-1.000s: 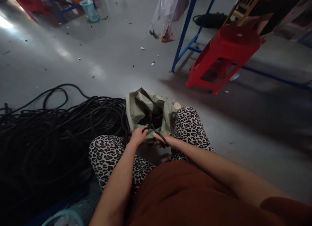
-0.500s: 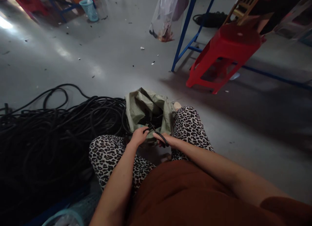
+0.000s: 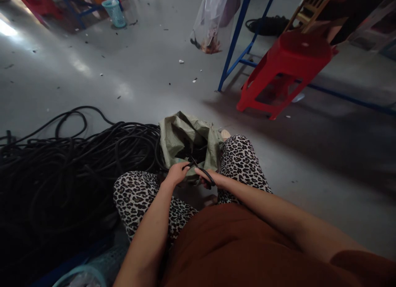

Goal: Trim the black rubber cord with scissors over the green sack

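Scissors with black handles [image 3: 206, 176] are gripped in my right hand [image 3: 206, 179], their blades pointing up and left over an open woven sack [image 3: 171, 134]. My left hand [image 3: 177, 172] is closed on a short end of black cord [image 3: 188, 165], close to the blades. Whether the blades touch the cord, I cannot tell. Dark pieces [image 3: 188, 150] lie inside the sack, which stands on the floor between my knees. To its left spreads a large heap of black cord [image 3: 102, 151] in loose loops.
A red plastic stool [image 3: 297, 52] and a blue metal frame [image 3: 229, 68] stand ahead on the right. A clear plastic bag [image 3: 210, 27] hangs beside the frame. One light-blue basket [image 3: 115, 15] is at the far left, another [image 3: 83, 272] near my left side. Scraps dot the floor.
The scissor blades and the cord end have shifted very slightly against each other. Both hands keep their hold and nearly the same place over the sack.
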`<state>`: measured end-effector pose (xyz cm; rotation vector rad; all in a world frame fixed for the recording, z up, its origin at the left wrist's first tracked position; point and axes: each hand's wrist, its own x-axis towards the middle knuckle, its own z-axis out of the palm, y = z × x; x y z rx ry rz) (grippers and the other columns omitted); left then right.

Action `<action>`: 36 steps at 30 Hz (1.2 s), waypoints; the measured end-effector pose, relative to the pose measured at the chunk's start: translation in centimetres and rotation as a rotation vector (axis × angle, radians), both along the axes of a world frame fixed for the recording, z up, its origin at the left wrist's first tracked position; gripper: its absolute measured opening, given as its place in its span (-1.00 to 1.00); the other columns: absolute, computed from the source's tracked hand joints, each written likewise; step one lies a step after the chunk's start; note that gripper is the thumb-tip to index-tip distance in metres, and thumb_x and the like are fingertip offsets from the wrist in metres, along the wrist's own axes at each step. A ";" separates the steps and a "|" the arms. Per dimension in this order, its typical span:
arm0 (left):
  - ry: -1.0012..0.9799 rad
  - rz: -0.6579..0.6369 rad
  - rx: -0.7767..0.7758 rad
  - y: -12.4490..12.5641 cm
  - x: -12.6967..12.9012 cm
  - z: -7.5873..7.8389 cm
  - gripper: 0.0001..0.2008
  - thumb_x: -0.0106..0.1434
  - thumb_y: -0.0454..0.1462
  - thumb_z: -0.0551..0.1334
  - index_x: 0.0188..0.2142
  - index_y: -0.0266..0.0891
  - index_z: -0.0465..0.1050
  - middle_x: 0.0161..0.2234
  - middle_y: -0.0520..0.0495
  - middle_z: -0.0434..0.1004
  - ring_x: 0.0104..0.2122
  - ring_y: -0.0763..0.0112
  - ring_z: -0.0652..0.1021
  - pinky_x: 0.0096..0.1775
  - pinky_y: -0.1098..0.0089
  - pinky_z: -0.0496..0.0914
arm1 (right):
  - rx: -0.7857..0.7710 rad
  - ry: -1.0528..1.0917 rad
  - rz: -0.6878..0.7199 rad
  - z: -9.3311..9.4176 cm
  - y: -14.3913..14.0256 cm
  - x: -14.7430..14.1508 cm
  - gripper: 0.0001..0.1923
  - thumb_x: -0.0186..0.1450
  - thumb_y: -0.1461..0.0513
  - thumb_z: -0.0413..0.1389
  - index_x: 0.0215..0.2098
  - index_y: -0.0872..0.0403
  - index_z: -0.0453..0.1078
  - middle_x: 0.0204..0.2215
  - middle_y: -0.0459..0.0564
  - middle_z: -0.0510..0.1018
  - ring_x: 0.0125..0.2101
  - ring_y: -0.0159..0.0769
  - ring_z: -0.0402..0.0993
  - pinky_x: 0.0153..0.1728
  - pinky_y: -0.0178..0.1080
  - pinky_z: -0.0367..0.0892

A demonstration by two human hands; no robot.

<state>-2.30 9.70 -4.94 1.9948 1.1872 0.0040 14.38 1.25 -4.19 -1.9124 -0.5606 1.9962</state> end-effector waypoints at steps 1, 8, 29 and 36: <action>-0.009 0.001 -0.001 0.0 0.0 -0.1 -0.66 0.25 -0.23 0.11 -0.03 -0.21 0.50 -0.03 -0.13 0.54 -0.02 0.25 0.50 0.04 0.30 0.35 | -0.003 0.010 0.001 0.1 0.0 0.0 -0.47 0.26 -0.17 0.00 -0.46 0.14 0.26 -0.66 -0.11 0.30 -0.73 -0.43 0.23 -0.75 -0.38 0.17; -0.001 0.041 -0.009 0.0 0.1 0.0 -0.66 0.25 -0.24 0.12 -0.02 -0.22 0.49 -0.03 -0.11 0.54 -0.01 0.27 0.49 0.06 0.30 0.33 | 0.012 -0.032 0.058 0.3 0.0 0.0 -0.44 0.26 -0.20 -0.05 -0.49 0.12 0.22 -0.69 -0.09 0.30 -0.75 -0.40 0.24 -0.76 -0.34 0.21; 0.023 0.029 0.003 0.1 0.1 -0.2 -0.64 0.26 -0.22 0.09 0.00 -0.24 0.47 -0.01 -0.14 0.52 0.01 0.22 0.48 0.06 0.27 0.33 | 0.095 -0.142 0.173 0.7 -0.3 0.2 -0.43 0.26 -0.21 -0.05 -0.53 0.11 0.21 -0.77 -0.13 0.26 -0.81 -0.38 0.26 -0.81 -0.36 0.18; 0.010 0.002 0.014 0.1 0.0 -0.3 -0.64 0.26 -0.22 0.08 -0.01 -0.23 0.48 -0.03 -0.12 0.54 -0.02 0.25 0.50 0.04 0.31 0.34 | 0.112 -0.168 0.174 0.0 -0.5 0.3 -0.45 0.24 -0.19 -0.01 -0.56 0.10 0.19 -0.80 -0.16 0.23 -0.83 -0.40 0.23 -0.82 -0.37 0.17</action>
